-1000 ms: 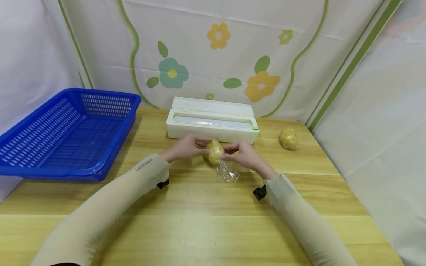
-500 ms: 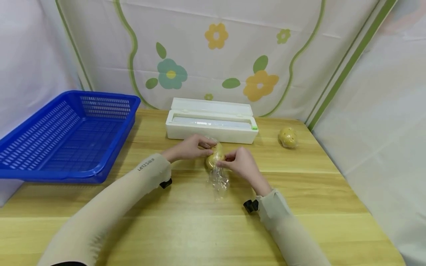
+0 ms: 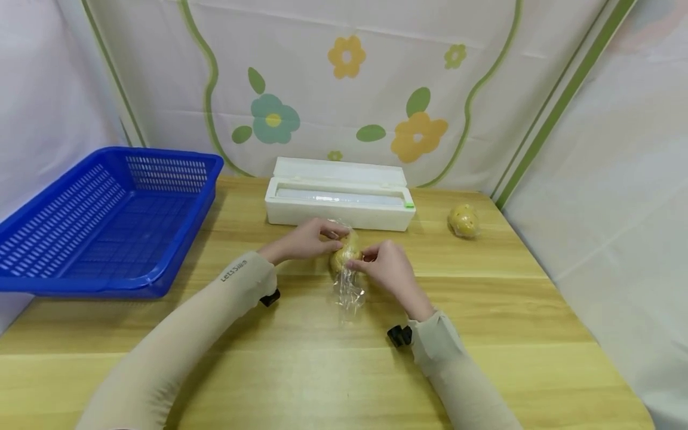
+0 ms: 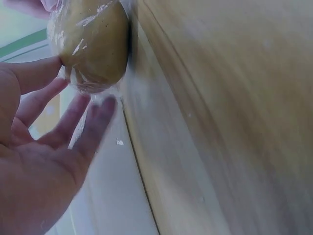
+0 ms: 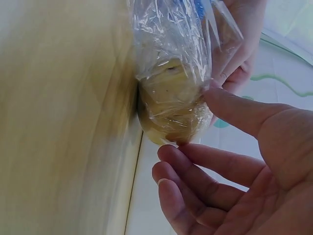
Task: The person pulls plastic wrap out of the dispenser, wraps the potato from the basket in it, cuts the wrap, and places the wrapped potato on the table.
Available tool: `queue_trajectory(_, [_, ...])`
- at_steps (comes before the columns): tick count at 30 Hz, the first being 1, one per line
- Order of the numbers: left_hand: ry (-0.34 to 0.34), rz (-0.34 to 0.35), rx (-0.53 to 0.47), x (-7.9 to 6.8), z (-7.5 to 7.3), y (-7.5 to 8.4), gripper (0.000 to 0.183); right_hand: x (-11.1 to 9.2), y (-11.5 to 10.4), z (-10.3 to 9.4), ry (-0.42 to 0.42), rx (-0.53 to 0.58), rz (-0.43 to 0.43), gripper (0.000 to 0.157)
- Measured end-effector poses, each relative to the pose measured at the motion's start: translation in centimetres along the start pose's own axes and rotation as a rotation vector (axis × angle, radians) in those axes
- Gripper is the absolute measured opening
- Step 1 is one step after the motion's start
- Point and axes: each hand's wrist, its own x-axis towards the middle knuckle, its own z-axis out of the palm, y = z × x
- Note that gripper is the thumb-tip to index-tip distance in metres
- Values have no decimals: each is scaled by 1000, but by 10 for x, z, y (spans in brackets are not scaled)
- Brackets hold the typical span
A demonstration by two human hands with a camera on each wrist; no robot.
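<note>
A potato (image 3: 341, 260) lies on the wooden table, covered in clear cling film (image 3: 348, 294) whose loose crumpled end trails toward the table's front. My left hand (image 3: 307, 240) holds the potato's far left side, thumb on top and fingertips at its end. My right hand (image 3: 392, 272) grips its right side with thumb and index finger, the other fingers loosely bent. In the right wrist view the film (image 5: 168, 32) bunches over one end of the potato (image 5: 171, 100). The left wrist view shows film drawn tight over the potato (image 4: 100, 46).
Behind the hands stands a white cling film box (image 3: 338, 215), lid raised, a roll inside. A second wrapped potato (image 3: 463, 221) sits at the back right. To the left is a blue plastic basket (image 3: 156, 280). A flowered cloth (image 3: 322, 89) hangs behind the table.
The potato has been turned a little, and the loose film now points more toward the front. My right hand has shifted slightly left and nearer; the left hand stays at the potato.
</note>
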Motion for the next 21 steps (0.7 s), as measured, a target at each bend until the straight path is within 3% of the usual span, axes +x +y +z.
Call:
queue_trajectory(3, [62, 3, 23, -3, -1, 6, 39, 1, 2, -1, 10, 0, 3, 27])
queue_trajectory(7, [169, 25, 37, -12, -7, 21, 33, 0, 7, -9, -7, 61, 27, 38])
queue_trajectory(10, [220, 62, 51, -23, -14, 33, 25, 0, 11, -23, -9, 114, -40, 40])
queue_trajectory(13, [211, 97, 68, -37, -19, 40, 19, -4, 15, -37, -32, 114, -250, 31])
queue_trajectory(17, [116, 111, 69, -53, -18, 41, 19, -10, 18, -42, -68, 39, -595, 33])
queue_trajectory(21, [-5, 102, 91, -58, -12, 37, 20, -13, 21, -33, -94, -59, -767, 34])
